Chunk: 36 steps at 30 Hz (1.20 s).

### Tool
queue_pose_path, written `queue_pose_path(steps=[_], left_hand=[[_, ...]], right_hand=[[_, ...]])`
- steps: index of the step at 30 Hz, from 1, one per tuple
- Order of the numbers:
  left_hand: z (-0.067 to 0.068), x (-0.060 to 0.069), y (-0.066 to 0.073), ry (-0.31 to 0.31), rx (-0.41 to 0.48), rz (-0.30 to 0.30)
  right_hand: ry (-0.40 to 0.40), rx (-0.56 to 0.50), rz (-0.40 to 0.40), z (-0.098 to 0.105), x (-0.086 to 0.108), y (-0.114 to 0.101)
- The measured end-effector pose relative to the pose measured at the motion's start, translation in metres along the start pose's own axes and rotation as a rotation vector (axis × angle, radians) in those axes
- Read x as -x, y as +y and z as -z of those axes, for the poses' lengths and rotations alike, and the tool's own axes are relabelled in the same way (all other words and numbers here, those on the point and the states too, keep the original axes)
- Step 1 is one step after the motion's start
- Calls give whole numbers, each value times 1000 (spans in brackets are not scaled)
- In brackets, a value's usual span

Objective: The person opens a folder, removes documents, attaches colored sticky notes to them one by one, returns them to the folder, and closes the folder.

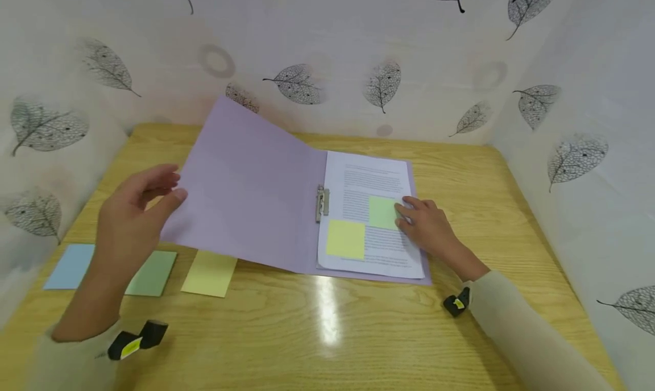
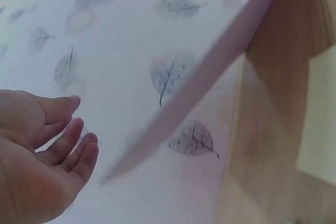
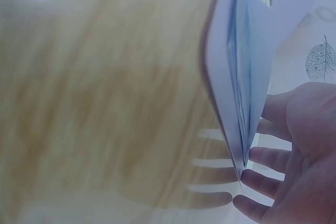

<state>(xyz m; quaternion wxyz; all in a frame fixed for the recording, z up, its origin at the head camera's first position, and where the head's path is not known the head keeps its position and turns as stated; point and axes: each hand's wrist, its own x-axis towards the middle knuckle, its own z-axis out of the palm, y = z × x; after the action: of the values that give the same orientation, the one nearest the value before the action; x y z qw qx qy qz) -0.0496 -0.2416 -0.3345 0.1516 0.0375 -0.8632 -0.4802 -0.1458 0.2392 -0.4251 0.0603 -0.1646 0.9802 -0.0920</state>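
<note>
A purple folder (image 1: 245, 186) lies spread, its left cover tilted up off the table. Beside that cover's outer edge is my left hand (image 1: 130, 209), fingers loosely bent; the left wrist view shows a gap between the hand (image 2: 52, 150) and the cover (image 2: 173, 103). Printed sheets (image 1: 358, 175) lie on the folder's right side, next to a metal clip (image 1: 322, 203). On them are a yellow sticky note (image 1: 345, 239) and a green sticky note (image 1: 381, 212). My right hand (image 1: 427, 226) rests at the sheets' right edge, fingertips touching near the green note.
On the wooden table (image 1: 286, 334), a blue pad (image 1: 70, 266), a green pad (image 1: 153, 273) and a yellow pad (image 1: 210, 273) stand in a row at the left, the yellow one partly under the raised cover. Leaf-patterned walls (image 1: 327, 50) enclose the table's back and sides.
</note>
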Motion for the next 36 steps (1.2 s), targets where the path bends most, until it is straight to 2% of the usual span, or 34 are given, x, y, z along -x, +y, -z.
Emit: queue_pose_path(steps=[4,7,8,11,15,18,22,25,28,31,34,36], left_hand=[[12,10,-12,-19,10,60],[11,17,-17,-53,36,105],[9,19,-16,-50,64,108],[1,21,-12,-24,253,72],[-10,20,2,-6,460,-24],[-20,19,19,-31,469,-63],[-39,21,44,-131,522,-93],[-60,24,56,-231,466,-150],[-85,27,60,-339,310,-245],[-108,30,61,-428,166,-277],[-126,33,64,-481,47,-281],[-138,35,66,-490,-8,-321]], right_hand=[[-5,-12,-14,0,2,1],[-2,-16,-16,1,4,2],[-1,-17,-16,1,4,2],[3,-10,-16,0,5,4],[0,-4,-26,-3,6,7],[4,-4,-26,-4,6,8],[13,-9,-20,-4,7,9],[10,-9,-20,-3,6,9],[12,-15,-24,-2,5,8],[18,-39,-24,0,3,8],[19,-78,-15,1,-1,9],[27,-116,-6,2,-3,11]])
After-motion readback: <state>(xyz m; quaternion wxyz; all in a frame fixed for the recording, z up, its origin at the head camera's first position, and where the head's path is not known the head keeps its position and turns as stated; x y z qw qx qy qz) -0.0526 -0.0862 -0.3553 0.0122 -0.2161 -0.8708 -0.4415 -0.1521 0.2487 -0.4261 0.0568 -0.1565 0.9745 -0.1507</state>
